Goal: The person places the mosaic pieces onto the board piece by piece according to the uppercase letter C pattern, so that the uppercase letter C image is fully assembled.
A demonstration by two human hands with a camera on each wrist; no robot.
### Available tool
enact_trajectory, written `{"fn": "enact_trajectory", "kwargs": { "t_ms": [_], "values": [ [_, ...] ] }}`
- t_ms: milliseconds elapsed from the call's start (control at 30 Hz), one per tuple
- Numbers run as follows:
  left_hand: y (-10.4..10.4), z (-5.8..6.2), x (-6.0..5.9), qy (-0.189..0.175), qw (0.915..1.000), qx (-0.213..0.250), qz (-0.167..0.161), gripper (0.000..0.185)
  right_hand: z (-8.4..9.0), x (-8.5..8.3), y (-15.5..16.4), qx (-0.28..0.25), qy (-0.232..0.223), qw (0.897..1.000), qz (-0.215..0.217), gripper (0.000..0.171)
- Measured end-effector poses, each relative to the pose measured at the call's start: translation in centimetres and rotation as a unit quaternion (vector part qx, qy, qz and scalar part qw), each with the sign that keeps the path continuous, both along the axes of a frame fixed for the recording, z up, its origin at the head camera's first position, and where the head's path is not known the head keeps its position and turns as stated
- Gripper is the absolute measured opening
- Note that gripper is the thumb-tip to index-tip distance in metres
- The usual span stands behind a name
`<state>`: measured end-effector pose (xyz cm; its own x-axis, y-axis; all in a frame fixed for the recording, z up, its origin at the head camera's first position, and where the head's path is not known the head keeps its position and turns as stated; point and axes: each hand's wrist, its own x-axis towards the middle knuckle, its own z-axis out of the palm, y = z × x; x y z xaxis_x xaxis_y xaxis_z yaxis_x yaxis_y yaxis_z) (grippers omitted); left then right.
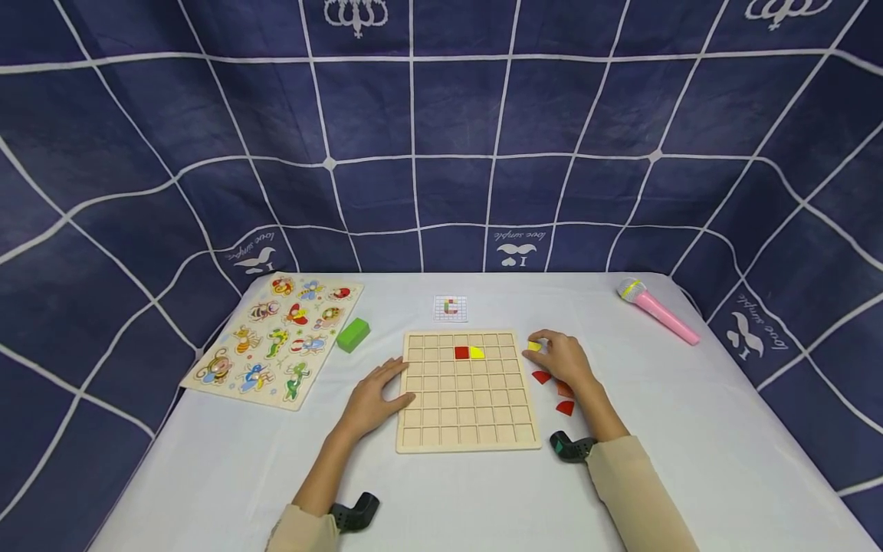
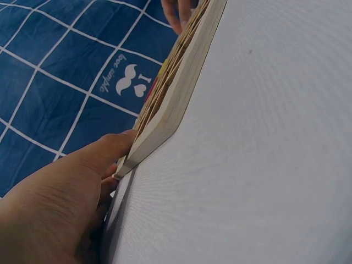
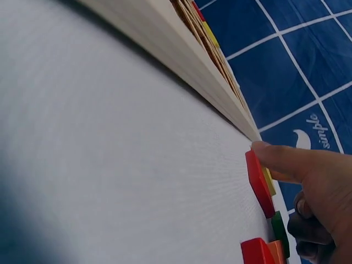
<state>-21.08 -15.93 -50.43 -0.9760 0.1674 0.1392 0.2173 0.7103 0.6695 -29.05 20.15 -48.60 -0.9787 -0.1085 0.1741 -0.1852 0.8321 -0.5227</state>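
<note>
A wooden grid board point(image 1: 458, 418) lies flat on the table, with a red square point(image 1: 461, 353) and a yellow quarter-round piece point(image 1: 477, 353) in its upper cells. My left hand point(image 1: 372, 400) rests at the board's left edge, thumb and fingers spread along the rim; in the left wrist view its thumb point(image 2: 113, 147) touches the board's corner. Beyond the right edge, my right hand point(image 1: 564, 360) pinches a yellow piece point(image 1: 534, 346) between thumb and fingertips. Red pieces point(image 1: 565, 408) lie beneath and beside that hand. A green piece point(image 3: 279, 230) shows by its curled fingers in the right wrist view.
A small pattern card point(image 1: 451, 308) lies behind the board. To the left are a green block point(image 1: 353, 336) and a wooden insect-picture puzzle board point(image 1: 276, 345). A pink toy microphone point(image 1: 658, 310) lies at the back right. A dark patterned cloth point(image 1: 455, 192) hangs behind the white table.
</note>
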Motion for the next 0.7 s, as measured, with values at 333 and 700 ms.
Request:
{"fn": "enact_trajectory", "kwargs": {
  "t_ms": [333,700],
  "values": [
    [-0.1,0.1,0.0,0.005,1.0,-0.002,-0.002,0.062,0.2,0.1,1.2,0.002,-0.017,0.998,-0.053,0.042],
    [-0.1,-0.1,-0.1,-0.001,1.0,0.004,-0.005,0.061,-0.2,-0.5,1.6,-0.011,-0.016,0.999,-0.046,0.039]
  ]
}}
